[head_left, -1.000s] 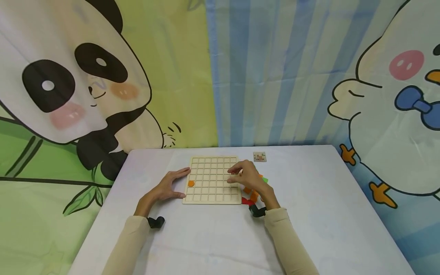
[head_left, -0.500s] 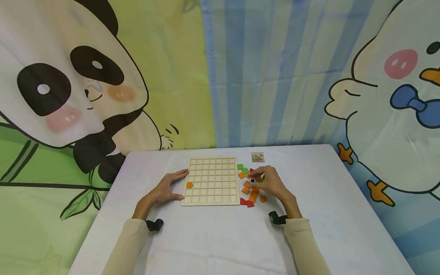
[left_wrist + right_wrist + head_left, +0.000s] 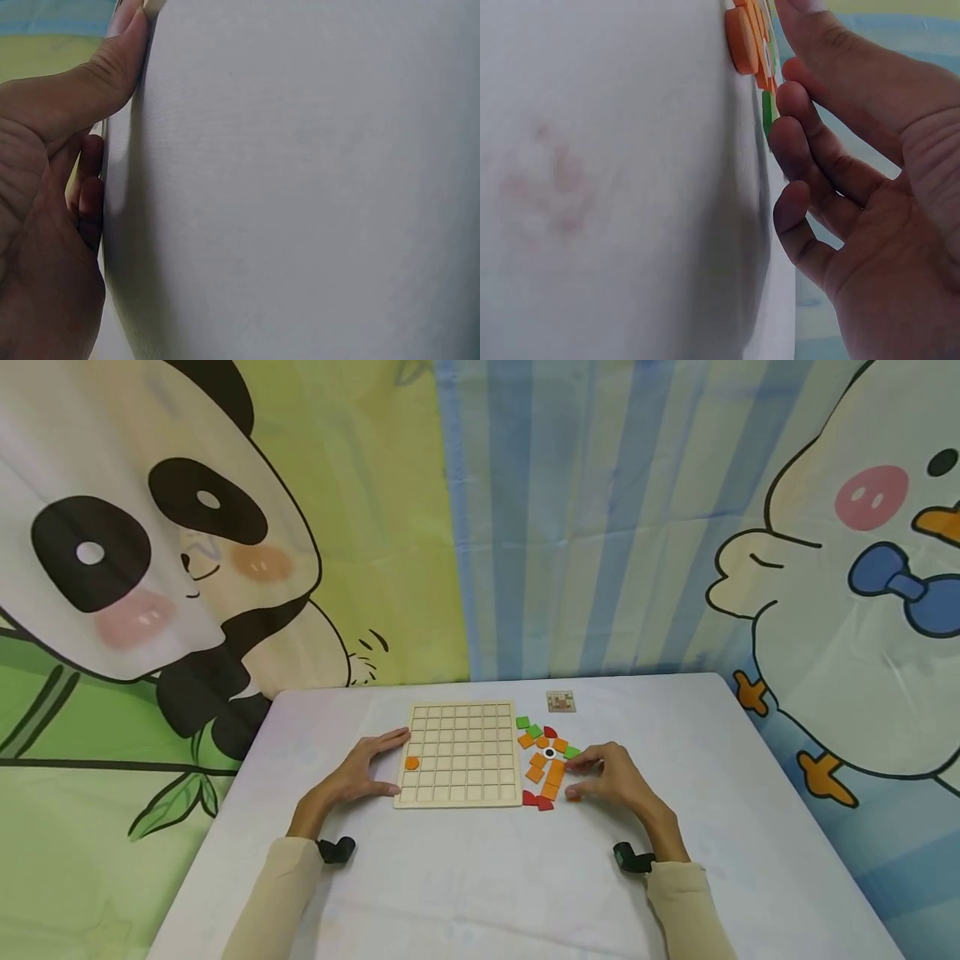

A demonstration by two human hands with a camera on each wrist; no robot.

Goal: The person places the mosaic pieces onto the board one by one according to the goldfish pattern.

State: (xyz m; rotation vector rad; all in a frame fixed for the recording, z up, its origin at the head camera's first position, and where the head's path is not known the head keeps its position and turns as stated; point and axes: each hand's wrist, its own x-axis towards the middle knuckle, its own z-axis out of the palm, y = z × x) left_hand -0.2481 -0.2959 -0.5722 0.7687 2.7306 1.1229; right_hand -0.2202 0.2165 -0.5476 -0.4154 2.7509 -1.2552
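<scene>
The left hand [image 3: 367, 767], spread wide, rests against the left edge of the board [image 3: 462, 768] — an orange disc [image 3: 412, 763] sits in the leftmost column. The right hand [image 3: 617, 774], slack and parted, is by the loose pieces [image 3: 552, 779] right of the board — whether it touches a second disc [image 3: 741, 41] is hard to tell.
</scene>
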